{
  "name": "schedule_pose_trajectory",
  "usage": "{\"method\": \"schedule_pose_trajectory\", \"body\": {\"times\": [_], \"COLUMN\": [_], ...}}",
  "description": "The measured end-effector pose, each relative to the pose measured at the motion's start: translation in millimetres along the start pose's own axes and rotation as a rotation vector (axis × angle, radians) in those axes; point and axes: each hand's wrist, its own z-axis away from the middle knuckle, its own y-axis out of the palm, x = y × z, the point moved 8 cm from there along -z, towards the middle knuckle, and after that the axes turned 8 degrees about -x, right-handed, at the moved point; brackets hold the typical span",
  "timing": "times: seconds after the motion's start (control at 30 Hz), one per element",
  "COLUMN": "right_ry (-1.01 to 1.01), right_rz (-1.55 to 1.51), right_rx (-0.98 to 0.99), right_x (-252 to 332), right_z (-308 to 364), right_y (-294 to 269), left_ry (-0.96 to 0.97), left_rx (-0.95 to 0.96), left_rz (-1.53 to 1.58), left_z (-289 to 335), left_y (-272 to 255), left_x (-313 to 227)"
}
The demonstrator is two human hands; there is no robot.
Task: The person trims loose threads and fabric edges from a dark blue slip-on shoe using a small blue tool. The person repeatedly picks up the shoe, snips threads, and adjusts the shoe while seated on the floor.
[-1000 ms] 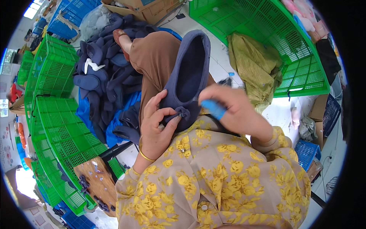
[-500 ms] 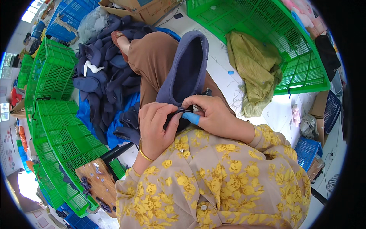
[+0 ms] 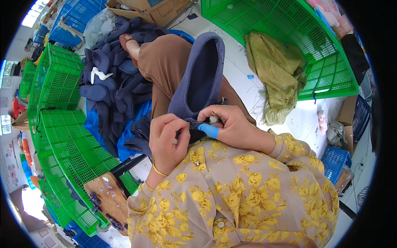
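Both hands meet close to the chest over the heel end of a navy felt slipper [image 3: 201, 78], which rests along the person's lap with its toe pointing away. The left hand [image 3: 167, 138] curls in a loose fist, its grip closed on the slipper's heel edge, wrist bent and ringed by a thin gold bangle [image 3: 159, 170]. The right hand [image 3: 231, 126] pinches narrowly at the same edge, just beside the left grip; a blue rubber finger cot [image 3: 209, 130] covers one fingertip. What the pinch holds is too small to tell. The slipper is soft, matte and oval, with a deep opening. Beyond the left grip lies a heap of matching navy slippers [image 3: 111, 82] beside green lattice plastic crates [image 3: 62, 124]. Beyond the right grip, a crumpled olive cloth [image 3: 279, 74] lies on the floor.
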Motion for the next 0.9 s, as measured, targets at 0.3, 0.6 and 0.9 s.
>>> {"method": "schedule_pose_trajectory", "body": {"times": [0.3,0.6,0.9], "right_ry": [-0.011,-0.204,-0.613], "right_rz": [-0.021,0.108,0.423], "right_rx": [-0.008,0.051,0.223], "right_x": [-5,5,21], "right_z": [0,0,13], "right_y": [1,0,-11], "left_ry": [0.252,0.201,-0.094], "left_rx": [0.167,0.155,0.14], "left_rz": [-0.112,-0.102,0.008], "left_z": [0,4,8], "left_y": [11,17,13], "left_x": [-17,-8,13]}}
